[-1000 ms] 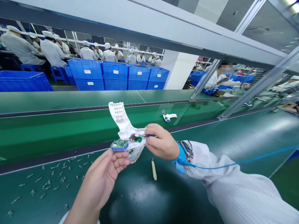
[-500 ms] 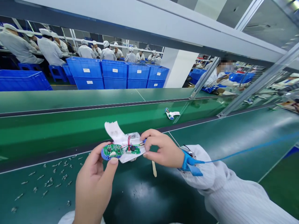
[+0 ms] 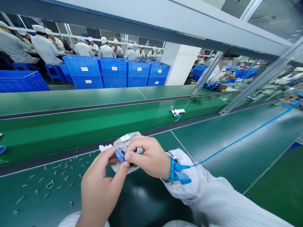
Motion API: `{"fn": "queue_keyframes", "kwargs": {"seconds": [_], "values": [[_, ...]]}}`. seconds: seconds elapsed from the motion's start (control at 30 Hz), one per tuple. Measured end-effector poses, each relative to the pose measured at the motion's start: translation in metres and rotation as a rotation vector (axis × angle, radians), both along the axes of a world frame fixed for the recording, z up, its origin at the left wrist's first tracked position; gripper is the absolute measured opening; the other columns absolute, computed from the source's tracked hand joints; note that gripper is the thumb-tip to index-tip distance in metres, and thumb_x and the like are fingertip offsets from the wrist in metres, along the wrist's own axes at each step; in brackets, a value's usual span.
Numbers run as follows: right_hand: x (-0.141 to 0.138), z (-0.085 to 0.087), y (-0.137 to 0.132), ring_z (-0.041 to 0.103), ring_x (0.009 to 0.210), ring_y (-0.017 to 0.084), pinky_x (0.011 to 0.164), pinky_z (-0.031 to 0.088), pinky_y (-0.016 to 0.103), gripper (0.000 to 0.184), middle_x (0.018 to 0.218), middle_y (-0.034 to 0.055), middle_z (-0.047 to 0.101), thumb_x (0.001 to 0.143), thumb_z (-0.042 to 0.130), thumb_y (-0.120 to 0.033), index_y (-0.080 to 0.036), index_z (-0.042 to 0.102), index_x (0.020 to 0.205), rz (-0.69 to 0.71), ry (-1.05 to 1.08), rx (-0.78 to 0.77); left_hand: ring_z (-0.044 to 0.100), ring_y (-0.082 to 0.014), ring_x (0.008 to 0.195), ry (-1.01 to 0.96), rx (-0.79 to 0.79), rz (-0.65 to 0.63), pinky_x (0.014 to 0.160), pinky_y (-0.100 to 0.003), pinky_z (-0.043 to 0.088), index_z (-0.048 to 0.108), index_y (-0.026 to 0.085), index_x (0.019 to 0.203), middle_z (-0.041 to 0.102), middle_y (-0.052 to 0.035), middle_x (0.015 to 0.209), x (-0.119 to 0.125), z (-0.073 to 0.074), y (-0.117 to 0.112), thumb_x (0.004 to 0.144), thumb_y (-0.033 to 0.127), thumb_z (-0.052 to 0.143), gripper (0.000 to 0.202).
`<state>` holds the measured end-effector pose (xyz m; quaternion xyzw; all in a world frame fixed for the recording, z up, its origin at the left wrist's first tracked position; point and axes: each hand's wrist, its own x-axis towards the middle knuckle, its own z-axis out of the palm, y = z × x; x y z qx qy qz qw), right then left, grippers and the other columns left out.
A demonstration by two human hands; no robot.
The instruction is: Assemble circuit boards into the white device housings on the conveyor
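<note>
Left hand [image 3: 103,181] pinching a blue part [image 3: 120,154]; right hand [image 3: 151,157] clamped on its right end; behind it, seemingly a plastic bag [image 3: 125,138]; left of it, metal bits [image 3: 65,179].

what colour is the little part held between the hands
The little part is blue on its visible side, as the head view shows.

1. Top: a broad pale metal beam [image 3: 165,19] slopes across the frame.
2. Upper left: a blue plastic stool [image 3: 54,72] beside stacked, labelled blue crates [image 3: 115,63].
3. Upper centre: a white pillar [image 3: 186,63].
4. Middle: a glossy green conveyor belt [image 3: 71,121].
5. Right: a slanting metal post [image 3: 260,80]; below, a dark-green workbench [image 3: 213,126] with pale glare.
</note>
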<state>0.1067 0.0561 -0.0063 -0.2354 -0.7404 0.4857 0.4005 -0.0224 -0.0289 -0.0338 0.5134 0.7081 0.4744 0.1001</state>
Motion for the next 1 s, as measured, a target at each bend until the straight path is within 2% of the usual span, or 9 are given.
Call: {"fn": "queue_keyframes", "kwargs": {"seconds": [0.23,0.4,0.5,0.6,0.7,0.77,0.8,0.9,1.0], "values": [[0.003,-0.015,0.005,0.052,0.059,0.01,0.06,0.042,0.024,0.017,0.06,-0.0002,0.058,0.074,0.065,-0.022,-0.016,0.061,0.058,0.028,0.102,0.058,0.068,-0.0191,0.073,-0.113,0.012,-0.079,0.063,-0.028,0.051,0.067,0.027,0.094,0.072,0.0007,0.085,0.005,0.001,0.0,0.074,0.04,0.063,0.025],[0.006,-0.015,0.005,0.053,0.058,0.01,0.059,0.042,0.023,0.019,0.059,0.0001,0.058,0.076,0.064,-0.022,-0.016,0.061,0.058,0.026,0.13,0.101,0.066,-0.0189,0.07,-0.259,-0.012,-0.054,0.063,-0.028,0.05,0.067,0.025,0.091,0.071,-0.0005,0.08,0.013,0.003,-0.001,0.072,0.039,0.064,0.024],[0.01,-0.015,0.01,0.054,0.059,0.01,0.06,0.043,0.024,0.019,0.06,0.0004,0.059,0.077,0.063,-0.022,-0.016,0.061,0.059,-0.034,0.153,0.097,0.066,-0.0189,0.069,-0.354,0.019,-0.036,0.059,-0.027,0.051,0.067,0.022,0.092,0.071,-0.002,0.079,0.011,0.004,-0.001,0.069,0.038,0.068,0.028],[0.015,-0.015,0.019,0.058,0.065,0.012,0.063,0.045,0.025,0.017,0.067,0.0024,0.063,0.078,0.06,-0.024,-0.016,0.064,0.063,-0.16,0.078,0.035,0.065,-0.0154,0.065,-0.487,0.085,0.015,0.055,-0.021,0.052,0.067,0.023,0.093,0.071,0.0001,0.077,0.006,0.005,-0.001,0.068,0.035,0.07,0.028],[0.016,-0.015,0.023,0.063,0.083,0.017,0.076,0.047,0.029,0.015,0.087,0.0065,0.07,0.079,0.057,-0.023,-0.016,0.07,0.083,-0.226,-0.13,-0.011,0.065,-0.0123,0.064,-0.553,0.136,0.073,0.052,-0.015,0.051,0.068,0.025,0.092,0.07,0.0028,0.075,0.005,0.006,-0.001,0.069,0.032,0.07,0.024],[0.014,-0.014,0.022,0.062,0.091,0.018,0.081,0.046,0.03,0.021,0.098,0.0071,0.07,0.08,0.055,-0.023,-0.017,0.07,0.094,-0.187,-0.242,-0.036,0.066,-0.0112,0.066,-0.508,0.156,0.08,0.054,-0.013,0.051,0.068,0.026,0.093,0.071,0.0035,0.076,0.005,0.006,-0.001,0.07,0.03,0.071,0.023],[0.013,-0.014,0.019,0.061,0.089,0.017,0.08,0.045,0.029,0.022,0.096,0.0061,0.069,0.081,0.054,-0.023,-0.017,0.07,0.093,-0.133,-0.28,-0.062,0.066,-0.011,0.066,-0.466,0.168,0.07,0.055,-0.013,0.051,0.068,0.026,0.093,0.071,0.0036,0.077,0.006,0.005,-0.001,0.07,0.029,0.071,0.023],[0.007,-0.012,0.012,0.053,0.069,0.012,0.066,0.039,0.024,0.02,0.069,0.0,0.06,0.082,0.051,-0.025,-0.015,0.065,0.072,0.075,-0.318,-0.158,0.066,-0.0118,0.07,-0.34,0.197,0.065,0.063,-0.017,0.053,0.068,0.026,0.095,0.071,0.0026,0.082,0.009,0.003,-0.002,0.071,0.029,0.07,0.024],[0.002,-0.013,0.008,0.039,0.057,0.008,0.057,0.032,0.022,0.024,0.056,-0.0038,0.043,0.081,0.051,-0.026,-0.015,0.054,0.059,0.181,-0.26,-0.272,0.065,-0.0138,0.072,-0.231,0.205,0.113,0.069,-0.022,0.053,0.068,0.024,0.093,0.069,0.0003,0.084,0.011,0.001,-0.003,0.071,0.033,0.069,0.024]]}}
